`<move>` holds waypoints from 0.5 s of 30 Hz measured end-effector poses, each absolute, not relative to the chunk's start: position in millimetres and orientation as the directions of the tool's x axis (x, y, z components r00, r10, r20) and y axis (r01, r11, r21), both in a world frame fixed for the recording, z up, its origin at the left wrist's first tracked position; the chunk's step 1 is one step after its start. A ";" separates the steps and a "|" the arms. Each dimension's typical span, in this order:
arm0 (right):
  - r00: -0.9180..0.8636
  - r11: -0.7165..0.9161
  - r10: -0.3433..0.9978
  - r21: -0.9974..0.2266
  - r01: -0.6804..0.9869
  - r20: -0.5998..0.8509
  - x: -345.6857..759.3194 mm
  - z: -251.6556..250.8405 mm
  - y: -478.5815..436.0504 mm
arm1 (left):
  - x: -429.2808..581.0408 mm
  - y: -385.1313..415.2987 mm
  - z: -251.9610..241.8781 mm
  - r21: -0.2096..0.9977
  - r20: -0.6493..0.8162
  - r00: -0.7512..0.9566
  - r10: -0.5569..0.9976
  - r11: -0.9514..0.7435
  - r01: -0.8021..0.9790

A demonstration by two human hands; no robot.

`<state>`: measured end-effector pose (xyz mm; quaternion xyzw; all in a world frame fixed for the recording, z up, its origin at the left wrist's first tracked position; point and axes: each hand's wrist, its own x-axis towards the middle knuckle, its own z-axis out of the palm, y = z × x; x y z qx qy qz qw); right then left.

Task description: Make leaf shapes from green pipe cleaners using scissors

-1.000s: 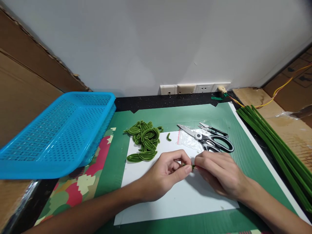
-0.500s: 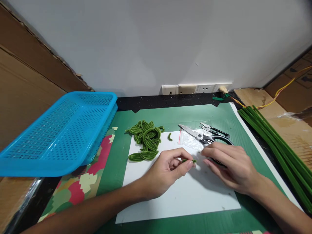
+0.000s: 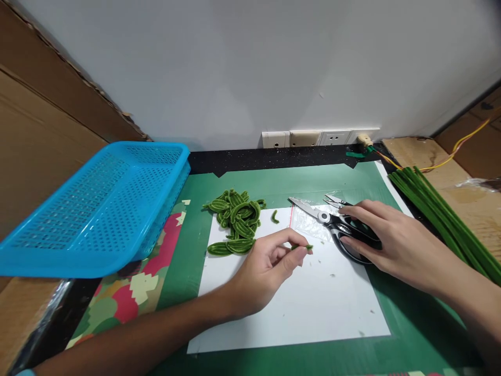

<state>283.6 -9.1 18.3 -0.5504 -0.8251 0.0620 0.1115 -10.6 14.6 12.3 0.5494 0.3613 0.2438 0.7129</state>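
My left hand (image 3: 270,263) pinches a short green pipe-cleaner piece (image 3: 303,247) between thumb and forefinger, held just above the white sheet (image 3: 297,308). To its right, my right hand (image 3: 385,243) lies over the black handles of the large scissors (image 3: 332,225), fingers stretched out and touching them; the blades point up and left. A small pair of snips (image 3: 334,200) lies just behind the scissors.
A pile of bent green pipe-cleaner shapes (image 3: 235,219) lies left of my hands, with one loose bit (image 3: 275,216) beside it. A blue mesh basket (image 3: 97,203) stands at the left. Long green stems (image 3: 446,219) lie at the right. Wall sockets (image 3: 313,138) sit behind the green mat (image 3: 274,183).
My right hand let go of the green piece and moved right onto the scissors' handles. My left hand kept the piece and stayed nearly in place.
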 end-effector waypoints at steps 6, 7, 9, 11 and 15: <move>-0.375 0.381 0.924 -0.233 0.895 0.068 283.4 19.0 -12.5 | -8.2 14.0 11.5 0.985 -0.167 0.539 0.825 0.120 0.123; -0.378 0.386 0.923 -0.221 0.896 0.076 283.1 19.2 -12.0 | -7.7 14.0 10.7 0.987 -0.151 0.534 0.832 0.101 0.122; -0.385 0.395 0.919 -0.196 0.897 0.090 282.8 19.2 -10.9 | -6.7 14.0 9.5 0.990 -0.124 0.528 0.840 0.073 0.118; -0.392 0.403 0.915 -0.186 0.896 0.092 282.0 18.5 -10.1 | -5.7 14.2 9.2 0.992 -0.104 0.521 0.847 0.050 0.116; -0.366 0.384 0.922 -0.182 0.905 0.124 274.8 14.8 -11.9 | -4.3 15.2 10.0 0.995 -0.078 0.513 0.855 0.033 0.095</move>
